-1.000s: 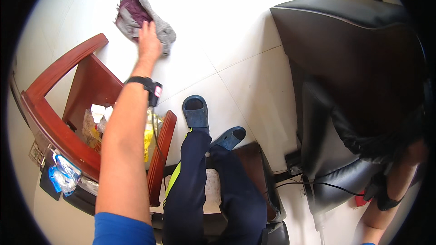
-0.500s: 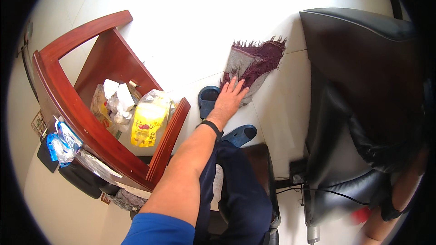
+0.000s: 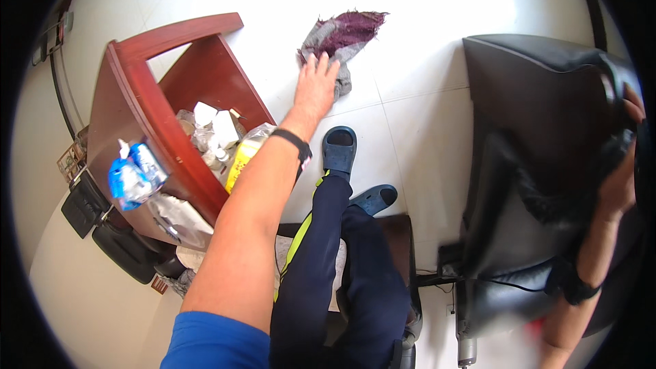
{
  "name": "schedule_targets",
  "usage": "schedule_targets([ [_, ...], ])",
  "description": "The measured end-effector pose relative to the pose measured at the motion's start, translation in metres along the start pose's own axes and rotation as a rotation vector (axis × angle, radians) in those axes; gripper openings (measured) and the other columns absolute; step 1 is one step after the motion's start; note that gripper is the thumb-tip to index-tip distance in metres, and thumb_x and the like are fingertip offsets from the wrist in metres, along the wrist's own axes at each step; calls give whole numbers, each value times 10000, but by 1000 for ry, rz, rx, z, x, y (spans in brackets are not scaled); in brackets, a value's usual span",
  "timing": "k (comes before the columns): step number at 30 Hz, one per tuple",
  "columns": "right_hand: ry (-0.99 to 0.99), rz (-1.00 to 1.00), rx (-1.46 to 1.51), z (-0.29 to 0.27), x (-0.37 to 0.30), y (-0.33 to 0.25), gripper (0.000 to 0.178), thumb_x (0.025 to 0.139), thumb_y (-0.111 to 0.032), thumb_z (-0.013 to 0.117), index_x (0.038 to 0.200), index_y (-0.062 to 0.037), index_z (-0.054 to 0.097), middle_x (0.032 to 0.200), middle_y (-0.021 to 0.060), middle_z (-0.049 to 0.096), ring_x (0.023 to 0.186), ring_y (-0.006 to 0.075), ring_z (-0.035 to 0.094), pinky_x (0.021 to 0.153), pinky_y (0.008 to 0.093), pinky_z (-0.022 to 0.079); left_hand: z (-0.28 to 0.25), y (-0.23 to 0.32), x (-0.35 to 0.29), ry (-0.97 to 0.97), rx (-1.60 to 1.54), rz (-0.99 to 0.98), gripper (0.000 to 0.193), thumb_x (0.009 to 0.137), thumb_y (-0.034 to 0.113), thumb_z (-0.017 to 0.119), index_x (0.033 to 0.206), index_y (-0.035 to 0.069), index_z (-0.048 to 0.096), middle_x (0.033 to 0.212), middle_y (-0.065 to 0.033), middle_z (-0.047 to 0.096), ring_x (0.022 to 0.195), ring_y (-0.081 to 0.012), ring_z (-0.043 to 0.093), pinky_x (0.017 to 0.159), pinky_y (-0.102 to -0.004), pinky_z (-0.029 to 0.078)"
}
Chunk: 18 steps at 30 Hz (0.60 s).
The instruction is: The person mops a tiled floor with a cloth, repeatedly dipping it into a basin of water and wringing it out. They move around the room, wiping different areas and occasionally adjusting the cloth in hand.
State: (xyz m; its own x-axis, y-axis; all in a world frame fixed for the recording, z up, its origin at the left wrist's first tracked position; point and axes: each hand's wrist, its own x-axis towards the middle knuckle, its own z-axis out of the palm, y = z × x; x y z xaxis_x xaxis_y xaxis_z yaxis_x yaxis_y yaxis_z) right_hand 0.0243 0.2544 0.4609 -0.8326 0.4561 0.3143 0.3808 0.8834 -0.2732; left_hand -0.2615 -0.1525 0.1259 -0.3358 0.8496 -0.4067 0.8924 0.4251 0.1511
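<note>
A purple and grey rag (image 3: pixel 339 37) lies on the white tiled floor (image 3: pixel 437 0), now farther from the black armchair (image 3: pixel 540 130) than half a second ago. The left hand (image 3: pixel 316 89) presses it flat, fingers spread, gripping nothing. The right hand (image 3: pixel 618 188) rests on the armchair; its grip is unclear. A cluttered wooden shelf (image 3: pixel 147 89) stands just beside.

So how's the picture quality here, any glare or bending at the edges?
Head view: the white floor is washed out by bright glare near the rag; the fisheye rim bends the wooden cabinet and black chair; the left hand stays sharp.
</note>
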Motion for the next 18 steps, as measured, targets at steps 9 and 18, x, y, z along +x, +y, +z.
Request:
schedule_targets([
  [9,-59,347,-285,-20,53,-52,143,810,-122,671,952,-124,680,1025,39,703,1102,275,639,1044,459,409,-189,85,-168,-203,-456,-190,494,952,201,705,1417,81,588,1371,-168,665,1314,-374,586,1137,-534,414],
  [18,-77,191,-247,9,69,-53,261,776,-154,695,1030,-97,679,1126,77,664,1188,299,585,1042,474,420,-331,-33,-163,22,-543,-419,391,954,81,669,1338,10,653,1317,-219,694,1261,-390,642,1117,-451,491],
])
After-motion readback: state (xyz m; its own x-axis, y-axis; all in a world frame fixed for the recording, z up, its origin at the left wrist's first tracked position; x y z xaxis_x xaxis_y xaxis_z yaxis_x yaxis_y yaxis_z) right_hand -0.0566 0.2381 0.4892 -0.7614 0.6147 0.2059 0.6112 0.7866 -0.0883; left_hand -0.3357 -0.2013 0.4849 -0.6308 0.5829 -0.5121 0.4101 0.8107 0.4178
